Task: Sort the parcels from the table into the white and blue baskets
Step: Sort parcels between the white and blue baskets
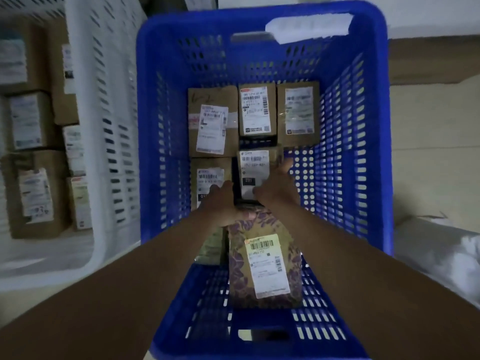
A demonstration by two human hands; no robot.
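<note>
Both hands reach deep into the blue basket (363,141). Right hand (276,187) has its fingers spread along the right edge and near end of a brown parcel (255,172), thumb on the white label; it seems to grip the box, though blur hides the curl. Left hand (220,201) lies flat, fingers straight, at the parcel's left edge, partly over the neighbouring box (209,178).

Nearest to the camera, under the forearms, a floral pouch (262,258) with a barcode label lies lengthwise on the basket floor. Just beyond it sits the held parcel, long axis running near to far, straight ahead of both hands; the right hand is the nearer and has the better hold. Free floor shows to the parcel's right, so the setting-down probably turns on sliding it snug against the row.

Farther on, three labelled boxes (257,110) stand side by side against the far wall. Left of the blue basket, the white basket (85,141) holds more boxes.
</note>
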